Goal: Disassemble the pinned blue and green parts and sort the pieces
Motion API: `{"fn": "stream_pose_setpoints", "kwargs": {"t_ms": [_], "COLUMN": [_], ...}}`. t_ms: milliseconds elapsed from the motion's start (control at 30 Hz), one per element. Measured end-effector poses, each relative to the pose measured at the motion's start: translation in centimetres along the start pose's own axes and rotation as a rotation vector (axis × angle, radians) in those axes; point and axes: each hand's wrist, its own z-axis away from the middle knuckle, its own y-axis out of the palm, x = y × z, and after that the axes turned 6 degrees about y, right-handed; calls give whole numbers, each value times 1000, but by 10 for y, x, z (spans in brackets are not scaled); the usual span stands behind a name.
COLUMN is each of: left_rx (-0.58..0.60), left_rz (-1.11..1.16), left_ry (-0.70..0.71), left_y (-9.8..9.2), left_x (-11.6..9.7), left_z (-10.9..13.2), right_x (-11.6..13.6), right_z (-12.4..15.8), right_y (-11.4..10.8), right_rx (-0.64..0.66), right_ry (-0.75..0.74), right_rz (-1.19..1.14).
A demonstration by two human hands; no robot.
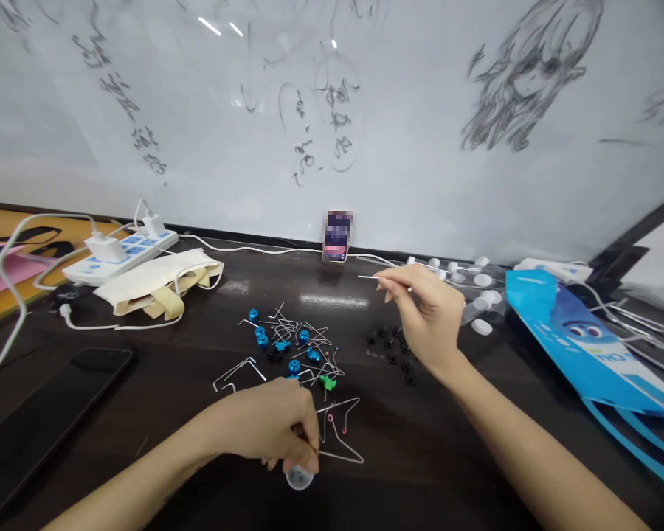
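My right hand (429, 313) is raised over the right middle of the table, thumb and fingers pinched on a thin metal rod (367, 277) that points left. Low at the front, my left hand (271, 420) is closed with its fingertips on a small translucent round cup (299, 478). A bent metal wire (343, 457) lies beside those fingertips; whether they touch it I cannot tell. Beyond my left hand lie tangled bent wires (285, 324), several blue metal parts (294, 366) and a green part (327, 383). Small black parts (390, 343) lie left of my right hand.
Clear little containers with white lids (482, 280) sit at the right, by a blue bag (597, 346). A phone (337, 237) leans on the whiteboard (398, 133). At left are a power strip (127, 254), a cream pouch (155, 284) and a dark phone (49, 420).
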Motion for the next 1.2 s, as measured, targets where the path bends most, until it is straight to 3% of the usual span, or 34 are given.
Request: {"fn": "stream_pose_setpoints", "kwargs": {"t_ms": [200, 333, 467, 600, 767, 867, 1000, 1100, 1200], "left_rx": [-23, -243, -494, -515, -549, -554, -508, -585, -688], "left_rz": [-78, -173, -254, -375, -473, -413, -119, 97, 211], "left_ry": [44, 141, 51, -51, -174, -132, 72, 189, 196], "left_y": [-10, -32, -52, -53, -49, -58, -69, -71, -69], "left_x": [-8, -7, 8, 25, 31, 27, 22, 22, 25], "left_z": [7, 11, 13, 11, 14, 23, 28, 21, 11], "right_x": [3, -9, -31, -43, -42, -41, -40, -36, -30], "right_z": [2, 11, 30, 47, 54, 53, 52, 55, 57], "right_y": [4, 20, 42, 56, 58, 58, 59, 58, 56], "right_rx": [211, 388, 586, 645, 702, 730, 783, 797, 785], "right_ry": [45, 131, 292, 338, 348, 347, 350, 364, 369], "right_rz": [19, 160, 344, 370, 376, 355, 305, 292, 282]}}
